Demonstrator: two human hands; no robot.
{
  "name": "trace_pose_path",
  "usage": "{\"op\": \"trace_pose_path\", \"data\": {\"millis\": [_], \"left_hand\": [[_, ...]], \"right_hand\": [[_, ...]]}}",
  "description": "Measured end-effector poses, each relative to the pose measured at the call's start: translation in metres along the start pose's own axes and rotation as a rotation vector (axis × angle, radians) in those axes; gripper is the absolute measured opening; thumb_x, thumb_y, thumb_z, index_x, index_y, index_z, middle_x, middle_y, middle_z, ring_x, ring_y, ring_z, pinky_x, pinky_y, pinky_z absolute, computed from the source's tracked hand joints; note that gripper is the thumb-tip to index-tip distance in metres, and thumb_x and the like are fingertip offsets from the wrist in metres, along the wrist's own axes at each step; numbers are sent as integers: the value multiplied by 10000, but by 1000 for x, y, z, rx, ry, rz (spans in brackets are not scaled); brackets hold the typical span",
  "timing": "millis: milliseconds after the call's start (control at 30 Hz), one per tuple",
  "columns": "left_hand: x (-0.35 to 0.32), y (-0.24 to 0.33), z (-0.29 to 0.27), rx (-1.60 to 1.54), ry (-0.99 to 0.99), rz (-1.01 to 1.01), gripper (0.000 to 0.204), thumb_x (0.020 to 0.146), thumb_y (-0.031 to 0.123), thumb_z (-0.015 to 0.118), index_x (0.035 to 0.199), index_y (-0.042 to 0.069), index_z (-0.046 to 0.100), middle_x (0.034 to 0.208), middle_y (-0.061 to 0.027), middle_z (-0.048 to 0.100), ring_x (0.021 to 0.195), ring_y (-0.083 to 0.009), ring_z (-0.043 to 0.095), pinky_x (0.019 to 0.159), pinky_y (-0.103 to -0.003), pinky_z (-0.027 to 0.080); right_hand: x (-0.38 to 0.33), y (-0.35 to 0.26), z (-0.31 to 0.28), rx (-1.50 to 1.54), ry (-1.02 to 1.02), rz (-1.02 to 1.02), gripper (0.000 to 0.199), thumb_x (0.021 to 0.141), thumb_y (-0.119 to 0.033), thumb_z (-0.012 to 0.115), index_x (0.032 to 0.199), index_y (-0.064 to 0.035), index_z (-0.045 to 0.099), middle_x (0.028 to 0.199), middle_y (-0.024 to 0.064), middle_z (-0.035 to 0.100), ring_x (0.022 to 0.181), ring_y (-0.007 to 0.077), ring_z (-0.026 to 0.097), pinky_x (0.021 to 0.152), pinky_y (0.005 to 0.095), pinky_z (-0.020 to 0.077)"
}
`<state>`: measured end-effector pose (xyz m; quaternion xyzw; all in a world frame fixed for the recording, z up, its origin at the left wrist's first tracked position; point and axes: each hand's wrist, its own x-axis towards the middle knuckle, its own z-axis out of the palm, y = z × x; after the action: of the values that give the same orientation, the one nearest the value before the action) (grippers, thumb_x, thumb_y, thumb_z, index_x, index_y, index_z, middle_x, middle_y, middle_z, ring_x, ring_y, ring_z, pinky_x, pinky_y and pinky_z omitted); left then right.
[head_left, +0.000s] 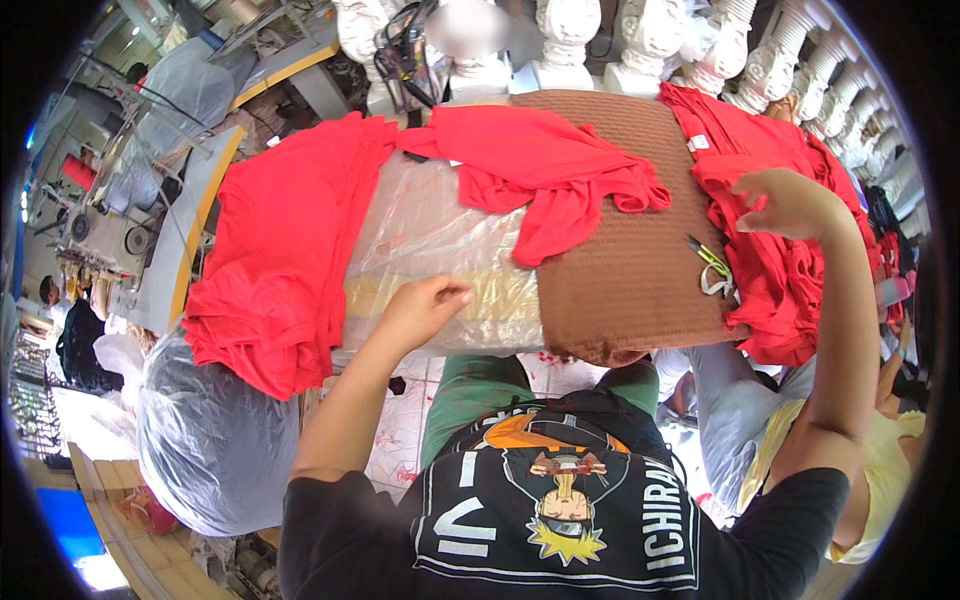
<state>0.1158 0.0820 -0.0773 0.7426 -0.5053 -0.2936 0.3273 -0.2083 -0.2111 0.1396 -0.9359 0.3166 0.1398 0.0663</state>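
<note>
My left hand (428, 308) hovers over the near part of a plastic-wrapped bundle (410, 235). Its fingers are curled in, and nothing shows in them. On the right, my right hand (790, 204) is raised over a heap of red garments (770, 290), thumb and fingers apart and holding nothing. A single red garment (540, 150) lies spread and crumpled in the middle, partly over the bundle and partly over a brown ribbed cloth (620, 290). Yellow-green thread snips (709, 257) with a white band rest on the brown cloth beside the right heap.
A folded stack of red garments (285, 240) covers the left end. Below it stands a large filled plastic bag (215, 440). Sewing machines (115, 235) on tables are at far left. White balusters (570, 40) line the back. A person in yellow (880, 460) sits at right.
</note>
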Motion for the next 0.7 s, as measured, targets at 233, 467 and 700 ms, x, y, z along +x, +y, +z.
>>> {"op": "trace_pose_path", "data": {"millis": [233,467,700], "left_hand": [[111,56,75,178,248,453,369,863,240,675,1153,16,629,1184,-170,611,1123,-318,566,961,-392,450],[212,86,92,435,563,411,369,853,274,663,1121,21,654,1188,-185,614,1120,-351,565,962,-413,455],[260,76,50,225,535,196,298,929,275,507,956,26,669,989,-227,663,963,-403,628,827,-462,511]], "right_hand": [[21,61,131,596,164,91,361,837,-185,697,1137,8,638,968,161,674,905,287,653,835,371,507],[58,42,205,166,401,366,307,799,-171,708,1069,-29,667,1109,124,612,1078,307,587,891,416,503],[53,64,216,192,531,317,166,818,-146,677,963,-66,691,992,108,618,1000,295,613,829,421,520]]}}
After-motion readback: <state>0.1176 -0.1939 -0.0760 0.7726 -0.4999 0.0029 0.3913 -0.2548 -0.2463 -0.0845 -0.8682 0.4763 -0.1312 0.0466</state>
